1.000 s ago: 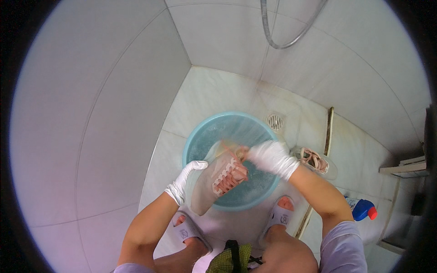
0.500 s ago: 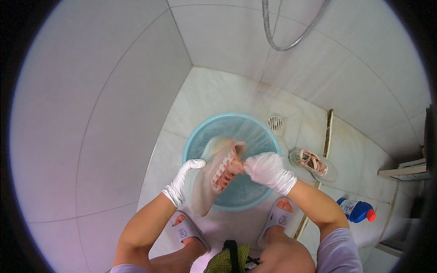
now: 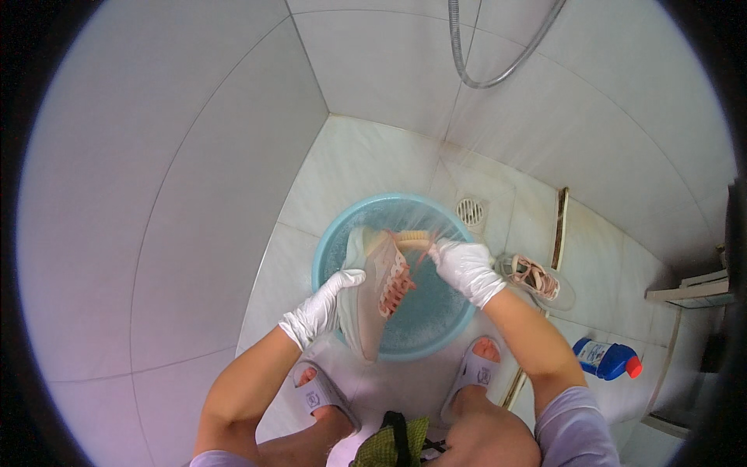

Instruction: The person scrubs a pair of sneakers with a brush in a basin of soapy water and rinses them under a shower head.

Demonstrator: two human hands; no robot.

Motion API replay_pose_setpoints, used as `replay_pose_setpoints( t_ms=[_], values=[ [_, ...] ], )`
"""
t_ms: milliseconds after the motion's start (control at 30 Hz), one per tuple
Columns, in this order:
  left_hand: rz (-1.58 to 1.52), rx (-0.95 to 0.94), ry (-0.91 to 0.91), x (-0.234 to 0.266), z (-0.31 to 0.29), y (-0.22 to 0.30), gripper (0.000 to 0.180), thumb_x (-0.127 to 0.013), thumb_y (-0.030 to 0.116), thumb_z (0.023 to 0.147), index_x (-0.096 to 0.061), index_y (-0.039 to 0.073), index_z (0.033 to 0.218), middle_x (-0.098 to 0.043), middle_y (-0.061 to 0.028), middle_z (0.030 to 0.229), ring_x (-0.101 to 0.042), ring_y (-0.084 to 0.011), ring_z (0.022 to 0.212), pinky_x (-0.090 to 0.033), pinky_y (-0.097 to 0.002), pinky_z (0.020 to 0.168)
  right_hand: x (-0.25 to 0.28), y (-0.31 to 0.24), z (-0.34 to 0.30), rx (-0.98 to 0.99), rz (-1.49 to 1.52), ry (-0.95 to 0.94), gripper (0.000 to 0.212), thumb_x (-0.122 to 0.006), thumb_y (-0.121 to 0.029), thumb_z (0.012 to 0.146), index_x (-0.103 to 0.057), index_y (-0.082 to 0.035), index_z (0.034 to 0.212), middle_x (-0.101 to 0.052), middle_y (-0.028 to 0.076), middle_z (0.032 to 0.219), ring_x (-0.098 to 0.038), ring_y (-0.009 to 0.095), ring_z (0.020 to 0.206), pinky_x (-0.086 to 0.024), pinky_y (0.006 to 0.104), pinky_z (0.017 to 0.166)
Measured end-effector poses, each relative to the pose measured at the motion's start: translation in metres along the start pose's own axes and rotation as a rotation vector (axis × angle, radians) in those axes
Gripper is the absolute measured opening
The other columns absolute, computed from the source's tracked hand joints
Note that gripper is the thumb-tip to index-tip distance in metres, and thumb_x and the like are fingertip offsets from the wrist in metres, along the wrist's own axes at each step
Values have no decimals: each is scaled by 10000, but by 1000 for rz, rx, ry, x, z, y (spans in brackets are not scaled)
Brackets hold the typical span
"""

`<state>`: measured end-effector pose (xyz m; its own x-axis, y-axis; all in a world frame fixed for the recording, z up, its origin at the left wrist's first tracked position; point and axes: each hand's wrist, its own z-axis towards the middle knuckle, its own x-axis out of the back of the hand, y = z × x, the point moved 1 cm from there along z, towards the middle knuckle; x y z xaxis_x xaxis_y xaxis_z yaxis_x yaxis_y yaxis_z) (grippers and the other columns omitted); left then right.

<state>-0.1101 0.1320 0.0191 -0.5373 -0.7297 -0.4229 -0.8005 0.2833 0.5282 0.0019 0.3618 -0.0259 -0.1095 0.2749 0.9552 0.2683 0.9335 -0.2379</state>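
White rubber gloves covered both my hands. My left hand (image 3: 320, 311) gripped the side of a pale sneaker (image 3: 372, 292) with pink laces, held tilted over the near rim of a blue basin (image 3: 331, 253) of soapy water. My right hand (image 3: 465, 268) was closed around a scrub brush (image 3: 412, 238) pressed against the sneaker's toe end. A second sneaker (image 3: 533, 278) lay on the tiled floor (image 3: 350, 167) right of the basin, a blue bottle (image 3: 607, 359) nearer me.
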Motion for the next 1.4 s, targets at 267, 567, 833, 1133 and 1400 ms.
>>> replay_pose_setpoints(
  t_ms=[267, 567, 833, 1133, 1400],
  values=[
    [108, -129, 37, 33, 9, -2, 858, -608, 215, 831, -140, 100, 1541, -503, -146, 1332, -508, -246, 1202, -418, -370, 1015, -22, -28, -16, 66, 265, -237, 541, -385, -504, 971, -657, -42, 900, -679, 195, 818, -675, 380, 741, -519, 437, 617],
    [-365, 225, -312, 27, -3, -15, 485, -580, 334, 879, -520, 80, 1288, -598, -130, 1195, -583, -262, 1078, -457, -394, 967, 11, -11, -5, 464, -225, 249, 384, -514, -446, 904, -642, -115, 758, -636, 123, 647, -641, 286, 587, -481, 425, 535],
    [189, -375, -66, 5, 14, 5, 934, -632, 344, 861, -44, 108, 1548, -294, -131, 1511, -370, -274, 1341, -381, -413, 1060, -19, -20, -9, -38, 344, -428, 417, -354, -357, 1001, -636, -52, 1035, -686, 197, 916, -668, 378, 822, -527, 448, 687],
    [-328, 233, -382, 27, 13, -34, 601, -517, 420, 886, -458, 57, 1361, -545, -146, 1307, -564, -276, 1127, -437, -419, 996, 12, 9, -11, 420, -237, 260, 395, -574, -486, 871, -624, -138, 690, -633, 88, 613, -643, 269, 589, -481, 408, 557],
    [-43, -30, -179, 10, 31, 0, 680, -586, 396, 858, -383, 85, 1428, -500, -154, 1349, -531, -269, 1164, -424, -426, 995, -21, 5, -23, -225, 132, -95, 526, -399, -498, 985, -632, -45, 852, -649, 193, 708, -644, 359, 698, -499, 431, 668]
  ],
)
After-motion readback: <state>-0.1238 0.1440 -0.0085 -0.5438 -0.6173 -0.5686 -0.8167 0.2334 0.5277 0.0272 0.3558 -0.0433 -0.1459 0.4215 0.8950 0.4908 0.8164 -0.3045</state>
